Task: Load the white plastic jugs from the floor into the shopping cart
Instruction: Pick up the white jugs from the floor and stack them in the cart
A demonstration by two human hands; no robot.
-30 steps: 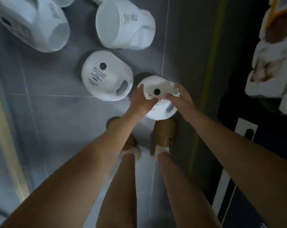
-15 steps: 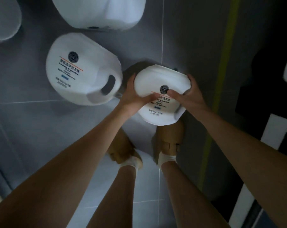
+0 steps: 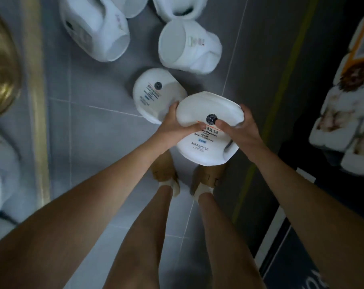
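I hold a white plastic jug (image 3: 206, 142) with a dark round logo and printed label above my feet, lifted off the grey tiled floor. My left hand (image 3: 174, 126) grips its left side, thumb across the front. My right hand (image 3: 239, 130) grips its right side, thumb pressed near the logo. A second labelled jug (image 3: 154, 94) stands on the floor just behind and left of the held one. More white jugs lie on their sides farther back, one (image 3: 189, 46) in the middle and another (image 3: 95, 30) to the left.
A gold-coloured metal bar (image 3: 34, 101) and curved gold part (image 3: 1, 65) run along the left, with white jugs (image 3: 1, 167) beside them. Packaged goods (image 3: 348, 101) fill dark shelving on the right. A yellow-green floor line (image 3: 281, 80) runs past my feet.
The jug has risen off the floor between both hands and sits closer to the camera. The view has pulled back, showing more jugs and the gold bar at left.
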